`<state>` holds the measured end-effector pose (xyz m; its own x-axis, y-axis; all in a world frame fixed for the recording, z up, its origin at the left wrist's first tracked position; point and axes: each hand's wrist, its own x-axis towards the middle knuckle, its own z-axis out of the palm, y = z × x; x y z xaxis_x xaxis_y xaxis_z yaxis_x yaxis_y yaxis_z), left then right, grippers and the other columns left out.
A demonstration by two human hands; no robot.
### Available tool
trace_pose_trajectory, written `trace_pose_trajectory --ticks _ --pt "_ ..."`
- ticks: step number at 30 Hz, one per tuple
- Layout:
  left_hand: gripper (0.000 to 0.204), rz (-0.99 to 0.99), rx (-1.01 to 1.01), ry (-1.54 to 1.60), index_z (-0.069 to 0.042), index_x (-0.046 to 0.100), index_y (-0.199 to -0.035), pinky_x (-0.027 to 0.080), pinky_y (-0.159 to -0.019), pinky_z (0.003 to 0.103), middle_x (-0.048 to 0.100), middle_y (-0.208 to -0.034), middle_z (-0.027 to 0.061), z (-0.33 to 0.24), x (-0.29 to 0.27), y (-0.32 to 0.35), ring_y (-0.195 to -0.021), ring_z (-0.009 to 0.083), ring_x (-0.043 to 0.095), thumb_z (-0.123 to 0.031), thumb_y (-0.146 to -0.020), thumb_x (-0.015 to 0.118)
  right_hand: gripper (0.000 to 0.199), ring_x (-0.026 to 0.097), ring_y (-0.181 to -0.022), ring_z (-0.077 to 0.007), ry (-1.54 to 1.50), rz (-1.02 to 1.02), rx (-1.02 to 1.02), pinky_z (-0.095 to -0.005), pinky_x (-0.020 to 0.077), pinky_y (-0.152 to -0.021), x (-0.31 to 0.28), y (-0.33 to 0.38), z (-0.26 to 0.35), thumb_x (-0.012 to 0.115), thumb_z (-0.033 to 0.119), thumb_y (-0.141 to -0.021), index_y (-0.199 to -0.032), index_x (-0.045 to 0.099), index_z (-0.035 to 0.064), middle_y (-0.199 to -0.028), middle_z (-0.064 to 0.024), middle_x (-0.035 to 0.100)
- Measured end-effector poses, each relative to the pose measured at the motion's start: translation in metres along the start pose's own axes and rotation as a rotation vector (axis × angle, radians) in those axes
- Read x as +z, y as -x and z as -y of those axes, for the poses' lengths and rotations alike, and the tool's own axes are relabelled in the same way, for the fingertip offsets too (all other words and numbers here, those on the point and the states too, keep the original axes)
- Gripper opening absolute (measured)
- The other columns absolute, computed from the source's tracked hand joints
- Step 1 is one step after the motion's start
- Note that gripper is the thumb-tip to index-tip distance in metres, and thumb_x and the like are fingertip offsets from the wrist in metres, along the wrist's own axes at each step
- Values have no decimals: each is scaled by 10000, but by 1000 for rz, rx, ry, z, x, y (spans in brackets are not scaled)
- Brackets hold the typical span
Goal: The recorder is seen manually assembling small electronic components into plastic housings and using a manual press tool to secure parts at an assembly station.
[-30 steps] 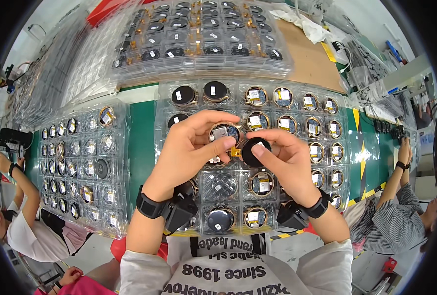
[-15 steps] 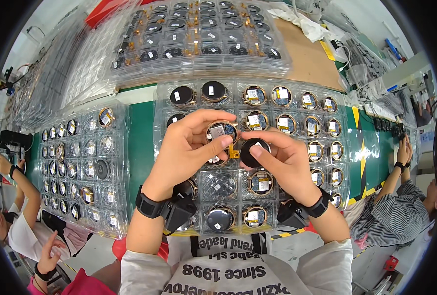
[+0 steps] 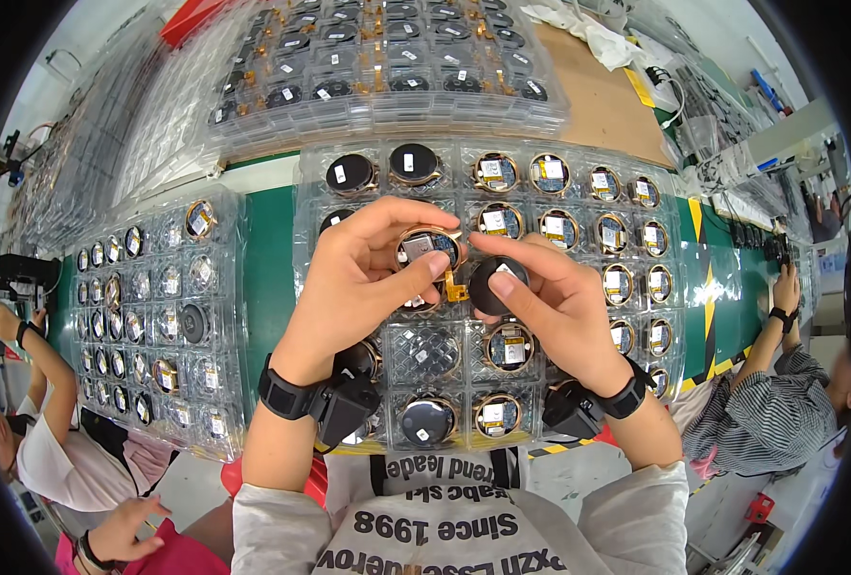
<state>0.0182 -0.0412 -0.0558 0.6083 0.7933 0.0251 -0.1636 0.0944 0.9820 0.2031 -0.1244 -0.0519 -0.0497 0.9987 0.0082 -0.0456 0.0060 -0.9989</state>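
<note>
Room left; obstacles ahead, below
A green table strip gives room left of the left hand; beyond it and the right hand, a tray stack bars the way, a laden tray lying beneath.

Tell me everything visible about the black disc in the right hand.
The black disc is round and smooth, perhaps plastic or glass, with a small pale patch partly covered by the thumb. This face is turned toward the camera. The right hand holds it above the clear tray, thumb on that face. An amber ribbon lies at its left edge; whether they are joined, I cannot tell.
</note>
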Motion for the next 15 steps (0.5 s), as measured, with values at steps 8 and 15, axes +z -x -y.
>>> trace_pose_trajectory --ticks 8,15 --pt "272 22 3 26 4 560 -1103 526 -619 214 620 -1045 90 -1 -2 0 -834 91 599 37 -837 603 336 590 -823 -118 56 2 -18 -244 548 -702 -1 0 1 534 11 -904 -1240 536 4 -952 -50 516" --pt "283 -7 7 51 2 555 -1105 499 -603 211 642 -1005 128 0 0 0 -753 101 607 51 -830 597 344 570 -832 -108 180 13 -11 -248 560 -717 -4 1 2 538 11 -899 -1243 533 5 -937 -45 504"
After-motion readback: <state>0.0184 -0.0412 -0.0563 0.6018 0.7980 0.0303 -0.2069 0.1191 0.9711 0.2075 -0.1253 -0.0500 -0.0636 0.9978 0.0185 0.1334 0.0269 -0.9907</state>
